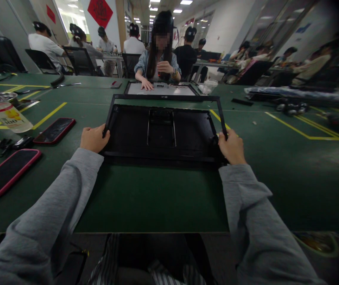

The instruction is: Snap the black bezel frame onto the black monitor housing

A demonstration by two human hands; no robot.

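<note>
A black monitor back cover (187,134) lies flat on the green table (151,198) in front of me. Above it a thin black bezel frame (166,97) is tilted up, its far edge raised. My left hand (93,138) is closed on the frame's left side near the cover's front left corner. My right hand (232,147) is closed on the frame's right side at the front right corner. Both arms wear grey sleeves.
Two phones with red and pink cases (55,130) (6,173) lie at the left, beside a plastic bottle (4,113). Across the table a person handles a white panel (161,89). Yellow floor-style lines (302,132) mark the table. Other people sit at tables behind.
</note>
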